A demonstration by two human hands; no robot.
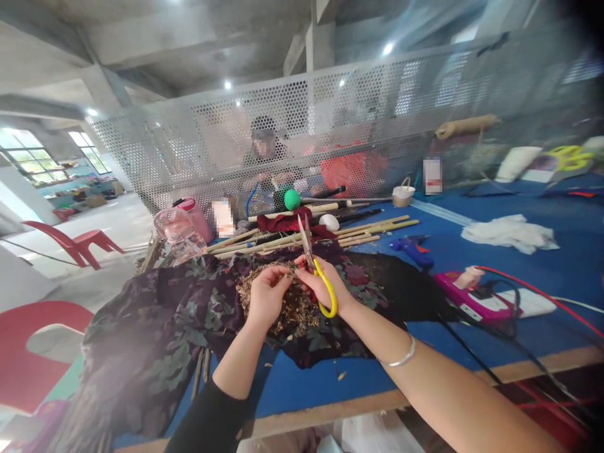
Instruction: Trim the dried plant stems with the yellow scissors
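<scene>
My right hand (321, 282) grips yellow-handled scissors (312, 263) with the blades pointing up and slightly apart. My left hand (267, 293) pinches a tuft at the top of a brown pile of dried plant bits (289, 303). The pile lies on a dark floral cloth (189, 308) spread over the blue table (542, 251). Both hands meet above the pile. A silver bangle (401, 358) circles my right wrist.
Bamboo sticks (330, 234), a green ball (292, 199), a white egg shape (329, 222) and maroon cloth lie behind the pile. A blue glue gun (413, 248), a pink device (476, 296) with cables and a white cloth (509, 231) are at right. Another person sits behind the perforated screen (358, 107). Red chairs (75, 242) stand left.
</scene>
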